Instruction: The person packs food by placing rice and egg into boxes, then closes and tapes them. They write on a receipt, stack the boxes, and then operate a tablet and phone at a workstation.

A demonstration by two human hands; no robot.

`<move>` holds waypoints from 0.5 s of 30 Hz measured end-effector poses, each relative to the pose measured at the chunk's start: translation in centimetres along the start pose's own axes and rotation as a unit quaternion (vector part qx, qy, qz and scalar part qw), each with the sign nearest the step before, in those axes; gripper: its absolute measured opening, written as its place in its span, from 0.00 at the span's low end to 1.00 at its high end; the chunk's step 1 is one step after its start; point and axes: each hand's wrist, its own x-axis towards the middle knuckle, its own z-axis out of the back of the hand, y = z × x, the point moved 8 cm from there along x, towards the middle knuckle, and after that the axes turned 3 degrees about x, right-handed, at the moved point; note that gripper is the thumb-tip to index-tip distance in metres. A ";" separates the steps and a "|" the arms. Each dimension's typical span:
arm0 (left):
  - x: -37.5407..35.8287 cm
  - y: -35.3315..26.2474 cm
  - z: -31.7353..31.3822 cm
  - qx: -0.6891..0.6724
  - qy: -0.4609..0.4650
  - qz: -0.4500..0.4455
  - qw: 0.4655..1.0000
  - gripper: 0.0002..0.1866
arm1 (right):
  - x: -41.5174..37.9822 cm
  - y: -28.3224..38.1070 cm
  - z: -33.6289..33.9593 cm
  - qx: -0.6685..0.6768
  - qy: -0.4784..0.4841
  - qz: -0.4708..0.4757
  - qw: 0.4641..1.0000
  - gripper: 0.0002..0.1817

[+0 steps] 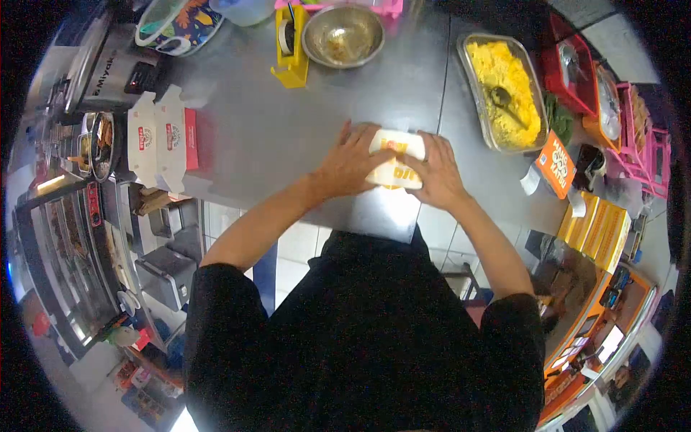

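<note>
Between my two hands is a white paper-wrapped packet with yellow and orange print, near the front edge of the steel table. My left hand grips its left side, thumb laid across the top. From the right, my right hand wraps around the other side, its thumb also on the paper. Both hands are closed on the packet. What the paper contains is hidden.
A steel bowl and a yellow tape dispenser stand at the back. To the right is a container of yellow food with a spoon. White-and-red boxes sit at the left, beside a Miyako appliance.
</note>
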 end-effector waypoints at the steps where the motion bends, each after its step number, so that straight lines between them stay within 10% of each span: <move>1: -0.2 -0.2 -0.2 -0.013 0.014 0.000 1.000 0.47 | 0.1 0.1 0.0 -0.012 -0.004 0.009 1.000 0.42; 15: -0.5 0.2 -0.6 0.013 -0.106 -0.059 0.993 0.45 | -0.3 0.8 0.2 -0.042 -0.045 0.041 0.997 0.37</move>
